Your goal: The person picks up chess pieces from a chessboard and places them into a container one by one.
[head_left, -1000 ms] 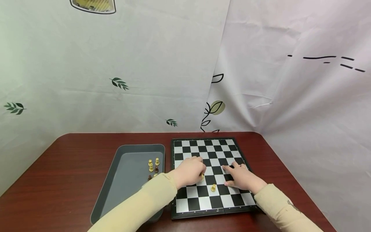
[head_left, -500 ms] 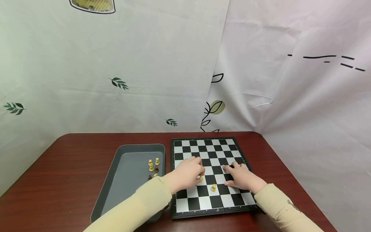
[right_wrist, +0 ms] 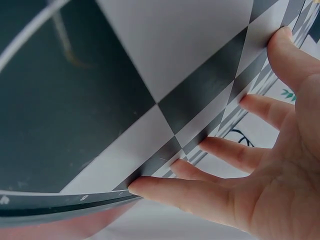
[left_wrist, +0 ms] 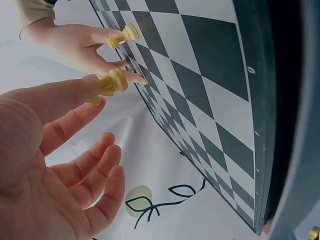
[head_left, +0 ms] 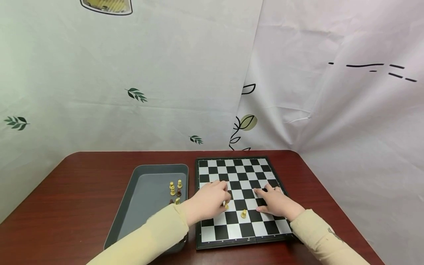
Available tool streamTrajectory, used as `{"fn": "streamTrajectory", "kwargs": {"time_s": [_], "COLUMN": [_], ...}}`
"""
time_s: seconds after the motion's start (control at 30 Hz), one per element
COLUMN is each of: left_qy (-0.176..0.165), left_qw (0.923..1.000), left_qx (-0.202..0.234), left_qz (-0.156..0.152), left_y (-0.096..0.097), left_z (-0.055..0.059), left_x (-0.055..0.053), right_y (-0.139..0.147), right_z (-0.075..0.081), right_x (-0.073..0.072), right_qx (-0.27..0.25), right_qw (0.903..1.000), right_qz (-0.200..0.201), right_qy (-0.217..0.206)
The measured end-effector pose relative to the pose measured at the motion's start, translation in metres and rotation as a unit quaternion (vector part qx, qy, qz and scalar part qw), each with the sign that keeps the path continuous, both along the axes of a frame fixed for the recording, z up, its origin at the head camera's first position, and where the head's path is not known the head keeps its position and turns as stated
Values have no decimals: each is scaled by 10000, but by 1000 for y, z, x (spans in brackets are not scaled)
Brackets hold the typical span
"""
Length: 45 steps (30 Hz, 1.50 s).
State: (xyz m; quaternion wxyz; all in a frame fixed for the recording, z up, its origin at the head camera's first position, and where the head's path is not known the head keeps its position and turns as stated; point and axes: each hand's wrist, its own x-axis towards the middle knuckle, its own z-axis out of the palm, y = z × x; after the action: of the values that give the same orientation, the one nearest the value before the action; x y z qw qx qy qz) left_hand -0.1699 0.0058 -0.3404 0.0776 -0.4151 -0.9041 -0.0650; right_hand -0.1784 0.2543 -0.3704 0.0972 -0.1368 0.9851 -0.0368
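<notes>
Between thumb and index finger, my left hand [head_left: 209,200] pinches a yellow chess piece [left_wrist: 111,84] above the left part of the chessboard [head_left: 246,186]. In the left wrist view its other fingers are loosely bent and hold nothing. A second yellow chess piece [head_left: 244,214] stands on a white square near the board's front, to the right of the left hand. My right hand [head_left: 277,202] rests on the board's right side with fingers spread, the fingertips touching the squares in the right wrist view.
Left of the board lies a grey tray [head_left: 127,206]. Inside stand several yellow chess pieces [head_left: 172,191] and dark brown ones [head_left: 179,192]; my left forearm covers part of the tray. The reddish-brown table [head_left: 82,191] ends at a white patterned cloth [head_left: 159,73] behind.
My left hand has moved a little leftward and toward me, carrying the yellow chess piece with it. The right hand and the standing yellow piece keep their places.
</notes>
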Motion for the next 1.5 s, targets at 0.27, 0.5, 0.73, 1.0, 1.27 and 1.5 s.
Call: {"fn": "streamTrajectory", "kwargs": {"time_s": [0.27,0.5,0.73,1.0,1.27,1.5], "left_qy": [209,466,708,692,663,507], "left_qw": [9998,9988,9974,9974,9964,9943], "left_qx": [-19,-131,-157,-4,39,44], "left_qz": [-57,-84,0,179,528,932], "left_y": [-15,-30,-44,-68,-97,-117], "left_z": [2,7,6,6,7,5], "left_x": [4,8,7,4,-3,-10], "right_y": [0,0,0,0,0,0], "right_z": [0,0,-1,-2,-3,-2], "right_x": [-1,-1,-1,-1,-1,1], "right_qx": [58,70,92,116,144,116], "right_qw": [10000,10000,10000,9999,9999,9999], "right_qz": [-8,-12,7,-19,15,43], "right_qy": [26,-11,0,4,32,78]}}
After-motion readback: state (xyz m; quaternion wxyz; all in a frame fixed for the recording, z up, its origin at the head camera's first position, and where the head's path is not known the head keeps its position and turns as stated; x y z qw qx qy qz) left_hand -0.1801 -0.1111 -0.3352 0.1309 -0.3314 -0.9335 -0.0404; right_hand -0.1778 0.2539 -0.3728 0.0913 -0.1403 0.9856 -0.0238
